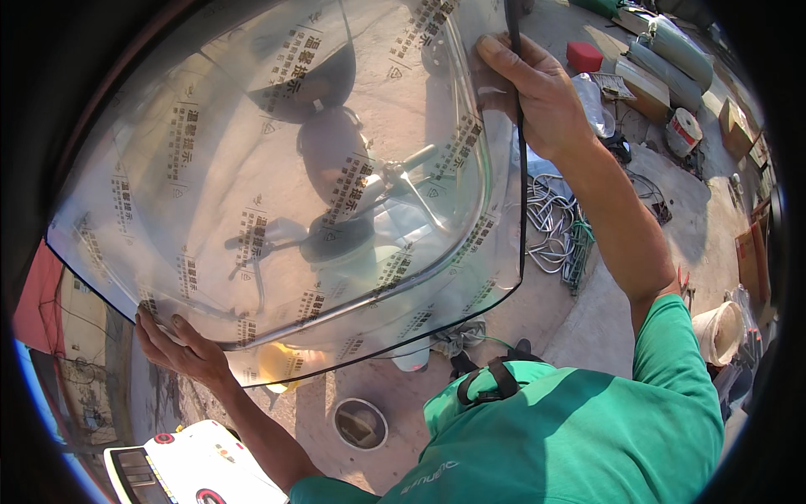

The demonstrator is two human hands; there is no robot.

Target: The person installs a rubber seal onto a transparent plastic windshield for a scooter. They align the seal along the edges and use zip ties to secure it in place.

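Between both hands: large curved transparent plastic windshield panel, covered in protective film with repeated dark printed marks, black trim strip along its edge. Held up close to the camera, fills most of the view.

Left hand: at the panel's lower-left edge. Fingers spread flat and apart against the underside, palm supporting the rim. Not wrapped round it, more a prop than a clamp.

Right hand: at the upper-right edge. Fingers curled together and clamped over the rim, thumb lying on the near face. Thin black rubber edge strip runs down just beside the knuckles and follows the panel's right edge.

Through the panel, below the fingers: a scooter's handlebars and mirrors, blurred by the film.

Below the left hand: white scooter body part with a dark display. Past the panel's lower edge: round metal can on the concrete ground.

Below the right wrist: coil of grey and green wires on the ground. Beyond the right fingers, well apart: small red box, grey-green rolled bundles, a white roll.

Person wears a green short-sleeved shirt.
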